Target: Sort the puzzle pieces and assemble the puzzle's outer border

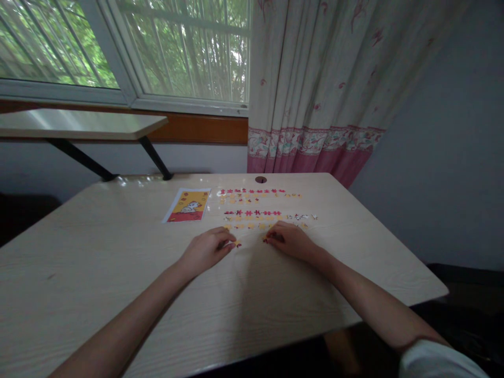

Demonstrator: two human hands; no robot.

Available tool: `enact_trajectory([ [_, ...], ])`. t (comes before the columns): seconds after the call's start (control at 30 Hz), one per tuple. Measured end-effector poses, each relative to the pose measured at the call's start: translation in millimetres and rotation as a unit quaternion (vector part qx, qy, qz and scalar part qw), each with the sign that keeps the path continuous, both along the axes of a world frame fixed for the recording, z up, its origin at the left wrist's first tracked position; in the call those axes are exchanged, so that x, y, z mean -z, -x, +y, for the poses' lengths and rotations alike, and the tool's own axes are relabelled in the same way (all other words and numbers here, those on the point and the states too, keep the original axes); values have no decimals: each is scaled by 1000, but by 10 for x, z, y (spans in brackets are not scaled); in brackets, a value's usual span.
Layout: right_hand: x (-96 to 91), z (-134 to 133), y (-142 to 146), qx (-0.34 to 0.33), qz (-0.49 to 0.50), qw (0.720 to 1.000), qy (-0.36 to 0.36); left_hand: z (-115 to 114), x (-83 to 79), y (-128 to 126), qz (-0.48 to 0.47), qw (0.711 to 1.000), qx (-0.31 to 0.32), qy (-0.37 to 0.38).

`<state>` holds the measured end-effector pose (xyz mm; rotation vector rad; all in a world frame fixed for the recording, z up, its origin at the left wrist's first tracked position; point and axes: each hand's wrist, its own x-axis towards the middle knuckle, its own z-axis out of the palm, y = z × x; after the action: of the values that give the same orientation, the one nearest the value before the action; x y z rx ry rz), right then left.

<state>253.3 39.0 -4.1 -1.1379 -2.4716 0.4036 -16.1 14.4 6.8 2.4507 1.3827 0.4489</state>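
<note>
**A:** Fingers of the left hand, how do they sit?

**B:** Curled in close, thumb and forefinger drawn together. Their tips are closed on a small yellow puzzle piece that lies low against the desk.

**A:** And the right hand?

**B:** It lies palm down with its fingers bent and the tips pressed to a red puzzle piece on the desk. Whether they pinch it or only rest on it, I cannot tell; the hand covers the spot.

**A:** Where are those two pieces relative to each other?

**B:** They lie near each other but apart, with a gap of bare wood between them, in the middle of the desk. Both are just on the near side of the rows of puzzle pieces.

**A:** Describe the rows.

**B:** They are loose pieces laid out in lines across the desk beyond the hands, red lines alternating with yellow ones. A few whitish pieces sit at the right end of one row. The right hand touches the nearest yellow line.

**A:** Anything beside them?

**B:** A picture card lies flat to the left of the rows, showing a white figure on yellow above a red band. A round cable hole sits at the far edge of the desk. Behind it hangs a flowered curtain with a pink hem, next to a window.
</note>
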Motion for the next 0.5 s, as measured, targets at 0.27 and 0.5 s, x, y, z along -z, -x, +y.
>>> enact_trajectory([
  [0.27,10,5,-7,0,3,1000,0,-4,-20,-7,4,1000,-6,2],
  [0.5,9,3,-14,-1,2,1000,-7,5,18,7,1,1000,-8,3],
])
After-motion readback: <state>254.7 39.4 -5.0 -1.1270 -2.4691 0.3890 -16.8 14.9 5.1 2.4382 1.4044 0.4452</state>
